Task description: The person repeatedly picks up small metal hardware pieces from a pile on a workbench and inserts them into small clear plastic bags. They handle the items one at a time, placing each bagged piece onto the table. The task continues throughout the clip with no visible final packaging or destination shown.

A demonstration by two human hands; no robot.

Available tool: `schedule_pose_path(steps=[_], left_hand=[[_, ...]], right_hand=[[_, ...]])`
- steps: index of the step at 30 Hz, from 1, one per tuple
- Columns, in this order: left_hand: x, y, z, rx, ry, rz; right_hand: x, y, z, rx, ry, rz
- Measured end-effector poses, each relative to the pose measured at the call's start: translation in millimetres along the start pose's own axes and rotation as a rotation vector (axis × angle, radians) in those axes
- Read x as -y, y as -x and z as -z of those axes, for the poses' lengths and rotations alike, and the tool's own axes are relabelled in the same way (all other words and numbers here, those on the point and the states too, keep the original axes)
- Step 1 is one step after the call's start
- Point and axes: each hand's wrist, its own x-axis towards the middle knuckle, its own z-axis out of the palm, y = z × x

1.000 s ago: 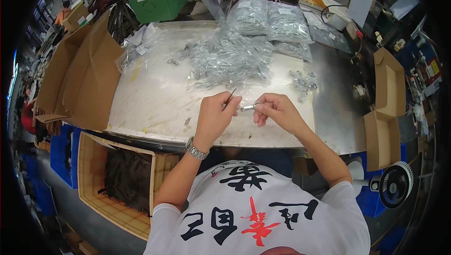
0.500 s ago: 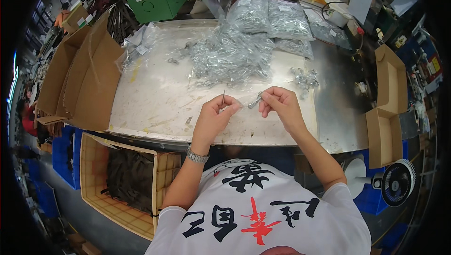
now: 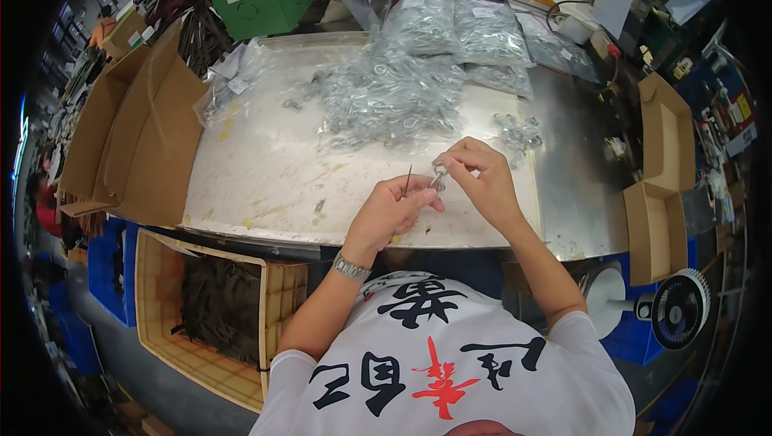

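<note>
Above the near part of the worktable, my two hands meet. My left hand (image 3: 399, 209) is closed round a thin, dark, pointed tool (image 3: 408, 180), its tip sticking up past the fingers. Between thumb and fingers, my right hand (image 3: 480, 178) pinches a small silvery metal clasp (image 3: 438, 170). The clasp's lower end reaches the left fingertips; whether they grip it too I cannot tell. Beyond the hands lies a large clear plastic bag of similar metal clasps (image 3: 386, 102). Several loose metal clasps (image 3: 517, 131) lie to the right of it.
Filled plastic bags (image 3: 489, 30) are stacked at the back. An open cardboard box (image 3: 157, 126) stands at the table's left, smaller cardboard boxes (image 3: 666, 139) at the right. Below the table edge are a yellow crate (image 3: 264, 315) of dark strips and a fan (image 3: 681, 315).
My left hand has moved right and turned, bringing its fingertips up to the metal clasp. My right hand stays nearly in place, the clasp now hanging more upright.
</note>
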Motion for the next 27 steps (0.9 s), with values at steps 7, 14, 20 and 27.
schedule_pose_path(steps=[7, 14, 20, 27], left_hand=[[-1.9, -3.5, -8.4, 0.026, -0.049, -0.04], [2.7, -9.4, -10.5, -0.081, -0.099, -0.139], [2.8, -5.7, -9.1, -0.122, -0.247, -0.185], [0.0, -4.9, -13.1, -0.193, -0.279, -0.249]], right_hand=[[2.4, -6.3, 14.8, -0.013, -0.145, -0.276], [-12.2, 11.5, -10.5, -0.056, -0.636, -0.313], [-23.3, 21.5, -16.5, -0.048, -0.677, -0.378], [-17.8, 21.8, -20.0, -0.115, -0.757, -0.391]])
